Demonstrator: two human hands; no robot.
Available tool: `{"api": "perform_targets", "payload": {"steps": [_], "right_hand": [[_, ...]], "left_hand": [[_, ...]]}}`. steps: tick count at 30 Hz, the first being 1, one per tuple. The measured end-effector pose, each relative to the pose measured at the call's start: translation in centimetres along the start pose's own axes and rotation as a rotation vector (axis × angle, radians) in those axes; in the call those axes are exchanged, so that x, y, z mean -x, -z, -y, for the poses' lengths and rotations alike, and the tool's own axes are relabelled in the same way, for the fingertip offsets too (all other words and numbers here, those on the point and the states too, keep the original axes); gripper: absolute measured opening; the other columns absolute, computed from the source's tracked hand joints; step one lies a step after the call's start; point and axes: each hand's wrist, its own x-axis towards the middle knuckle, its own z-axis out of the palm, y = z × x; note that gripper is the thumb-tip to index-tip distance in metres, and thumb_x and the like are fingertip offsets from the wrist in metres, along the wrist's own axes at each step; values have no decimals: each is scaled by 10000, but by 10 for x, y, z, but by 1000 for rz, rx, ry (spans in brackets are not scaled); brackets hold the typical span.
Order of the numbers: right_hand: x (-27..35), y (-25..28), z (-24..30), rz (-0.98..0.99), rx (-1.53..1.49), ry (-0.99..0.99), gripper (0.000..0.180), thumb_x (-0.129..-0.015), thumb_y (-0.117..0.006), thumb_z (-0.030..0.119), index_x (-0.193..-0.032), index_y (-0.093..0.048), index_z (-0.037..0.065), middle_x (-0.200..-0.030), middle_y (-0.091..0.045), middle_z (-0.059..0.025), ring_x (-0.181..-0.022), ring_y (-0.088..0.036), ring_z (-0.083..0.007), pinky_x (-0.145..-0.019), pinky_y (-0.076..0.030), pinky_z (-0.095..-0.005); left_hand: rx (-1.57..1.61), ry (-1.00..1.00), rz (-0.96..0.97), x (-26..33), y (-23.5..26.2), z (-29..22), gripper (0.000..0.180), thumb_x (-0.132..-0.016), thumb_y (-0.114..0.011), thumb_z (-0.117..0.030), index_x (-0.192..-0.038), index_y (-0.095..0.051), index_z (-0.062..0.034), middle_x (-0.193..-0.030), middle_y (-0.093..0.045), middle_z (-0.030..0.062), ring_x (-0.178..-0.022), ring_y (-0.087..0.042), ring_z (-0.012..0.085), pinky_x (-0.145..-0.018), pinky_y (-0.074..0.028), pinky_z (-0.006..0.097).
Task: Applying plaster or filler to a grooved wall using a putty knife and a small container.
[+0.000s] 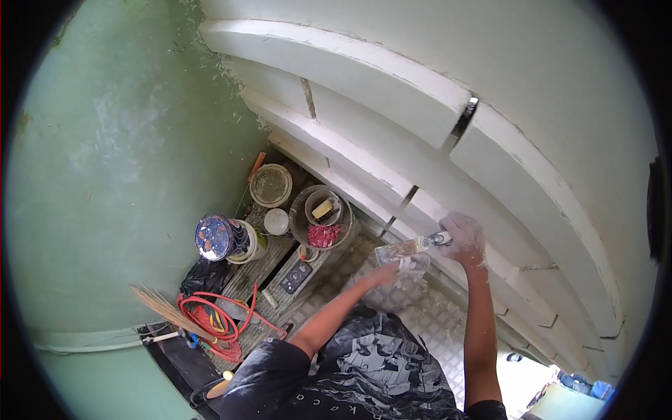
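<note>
My right hand point(463, 239), dusted white, is closed around the handle of a putty knife point(400, 250). The smeared blade points left, toward my other hand. Just below the blade, my left hand point(382, 275) has its fingers closed on a pale, flat piece point(414, 264), whose kind I cannot make out. Blade and piece lie close together; whether they touch is unclear. Beyond my right hand runs a stepped white wall moulding point(392, 178) with dark gaps across its ledges.
Planks point(269, 276) at left carry a lidded bucket point(271, 185), a paint-stained bucket point(249, 241), a basin point(302, 225) with a sponge and pink cloth, a power strip point(297, 277), and a coiled red hose point(210, 329). A straw broom point(164, 308) lies near the green wall point(119, 175).
</note>
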Motion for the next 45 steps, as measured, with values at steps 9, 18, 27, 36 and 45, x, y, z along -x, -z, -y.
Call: {"api": "perform_targets", "payload": {"steps": [9, 18, 27, 36, 45], "right_hand": [[3, 7, -2, 22, -59, 27, 230, -591, -627, 115, -804, -550, 81, -729, -510, -84, -714, -576, -284, -638, -495, -397], [7, 9, -8, 17, -75, 51, 214, -607, -631, 119, -800, -551, 73, -740, -523, -83, -731, -584, -281, -646, -499, -394], [8, 9, -9, 47, -49, 13, 239, -590, -636, 134, -802, -541, 79, -759, -534, -80, -752, -590, -275, -661, -500, -396], [6, 7, -4, 30, -50, 19, 249, -582, -628, 146, -801, -525, 86, -738, -509, -84, -726, -577, -282, -634, -494, -399], [6, 3, -4, -5, -48, -7, 236, -553, -630, 102, -758, -513, 93, -713, -497, -81, -672, -559, -288, -586, -476, -404]], "left_hand": [[163, 589, -709, 45, 36, -9, 294, -817, -658, -158, -1071, -650, -10, -936, -694, 85, -848, -626, 168, -796, -479, 327], [242, 369, -1278, -58, 188, 3, 378, -830, -671, -102, -1169, -575, 34, -1113, -643, 84, -1006, -601, 188, -889, -441, 303], [-390, 517, -466, -36, 73, 29, 266, -889, -561, -212, -1069, -636, -30, -1045, -643, 193, -983, -604, 344, -843, -465, 394], [-147, 508, -264, 26, 37, -18, 287, -851, -598, -152, -1092, -623, 2, -1036, -651, 230, -1001, -633, 332, -833, -482, 400], [-222, 369, -762, -14, 114, -12, 267, -841, -647, -119, -1064, -633, 27, -1006, -683, 181, -967, -656, 314, -825, -496, 361]]}}
